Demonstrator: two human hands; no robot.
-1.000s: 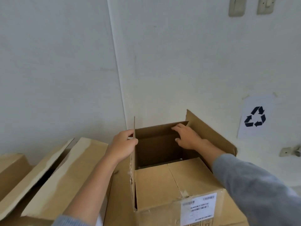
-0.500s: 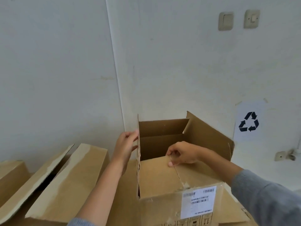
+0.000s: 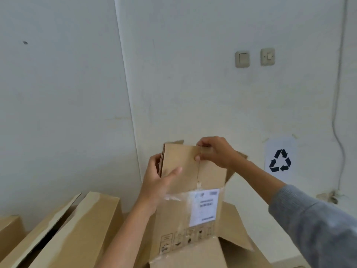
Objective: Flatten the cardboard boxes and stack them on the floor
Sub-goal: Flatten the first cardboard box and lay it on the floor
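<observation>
The person holds a labelled cardboard box (image 3: 190,182) up before the corner of the white wall (image 3: 193,93). Their left hand (image 3: 160,178) grips its left edge, thumb across the front; the right hand (image 3: 214,153) pinches the top flap seam. More boxes (image 3: 81,229) lie lower left.

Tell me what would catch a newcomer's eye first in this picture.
Both hands grip a cardboard box raised at the centre: the left hand on its left edge, the right hand pinching its top. On the white wall to the right hangs a recycling sign, and more boxes lie at lower left.
</observation>
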